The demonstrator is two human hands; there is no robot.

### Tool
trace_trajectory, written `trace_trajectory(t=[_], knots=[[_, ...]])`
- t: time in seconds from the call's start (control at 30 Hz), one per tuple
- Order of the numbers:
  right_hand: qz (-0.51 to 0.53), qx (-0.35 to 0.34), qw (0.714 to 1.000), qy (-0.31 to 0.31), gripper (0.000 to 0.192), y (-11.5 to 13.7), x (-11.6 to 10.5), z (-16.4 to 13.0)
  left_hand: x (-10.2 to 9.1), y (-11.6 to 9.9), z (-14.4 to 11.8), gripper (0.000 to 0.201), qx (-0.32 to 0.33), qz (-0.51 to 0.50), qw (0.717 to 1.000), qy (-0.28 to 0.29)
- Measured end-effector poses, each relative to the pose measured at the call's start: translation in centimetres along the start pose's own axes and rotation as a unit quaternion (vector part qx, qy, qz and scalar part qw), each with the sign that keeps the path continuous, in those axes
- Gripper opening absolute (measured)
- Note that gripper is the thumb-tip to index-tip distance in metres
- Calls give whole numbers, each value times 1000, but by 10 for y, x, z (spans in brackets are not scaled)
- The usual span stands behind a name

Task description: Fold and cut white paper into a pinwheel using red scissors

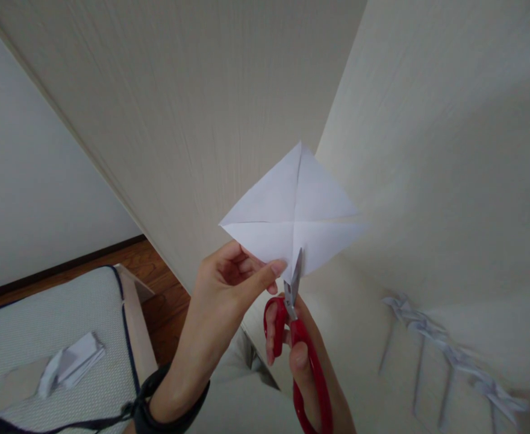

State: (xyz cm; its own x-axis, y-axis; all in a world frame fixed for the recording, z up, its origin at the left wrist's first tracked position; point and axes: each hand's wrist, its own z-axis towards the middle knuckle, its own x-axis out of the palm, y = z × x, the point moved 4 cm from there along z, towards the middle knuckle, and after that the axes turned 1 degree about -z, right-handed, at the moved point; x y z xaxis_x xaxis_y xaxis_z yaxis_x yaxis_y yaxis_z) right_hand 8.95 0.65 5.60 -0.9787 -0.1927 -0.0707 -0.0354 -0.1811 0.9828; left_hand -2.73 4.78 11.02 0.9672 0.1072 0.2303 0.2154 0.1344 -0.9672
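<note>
Closest to the camera, bottom center of the frame, is the right hand (308,367), fingers through the red handles of a pair of scissors (297,337), so its grip is closed around those. The short metal blades point up and look only slightly parted, with the tips just meeting the lower edge of a white paper square (294,220).

The left hand (229,283) comes up from the lower left, with a dark wrist strap (156,398) near the bottom edge. Its grip is a narrow pinch: thumb and fingertips clamp the paper's lower left edge, right beside the blades. The paper sits dead center in the frame, held up in the air like a diamond with one corner pointing up, and you can see two creases crossing in the middle.

Behind it all is pale wood-grain paneling (193,108) filling most of the upper frame. Lower left there's a light cushioned seat (57,325) with a folded bit of white paper (73,361) lying on it, and some dark wooden floor (156,283) showing next to it. Lower right, a chain of folded white paper pieces (455,355) runs diagonally along a pale surface (473,241).
</note>
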Motion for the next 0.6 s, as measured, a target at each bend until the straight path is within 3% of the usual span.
trace_trajectory(t=[0.23,0.6], knots=[[10,-1,1000,-3,53,-10,-1,2,3,-2,3,13,3,5,1000,27],[20,0,1000,-4,47,-12,-2,1,-2,-9,-1,22,45,152,986,44]])
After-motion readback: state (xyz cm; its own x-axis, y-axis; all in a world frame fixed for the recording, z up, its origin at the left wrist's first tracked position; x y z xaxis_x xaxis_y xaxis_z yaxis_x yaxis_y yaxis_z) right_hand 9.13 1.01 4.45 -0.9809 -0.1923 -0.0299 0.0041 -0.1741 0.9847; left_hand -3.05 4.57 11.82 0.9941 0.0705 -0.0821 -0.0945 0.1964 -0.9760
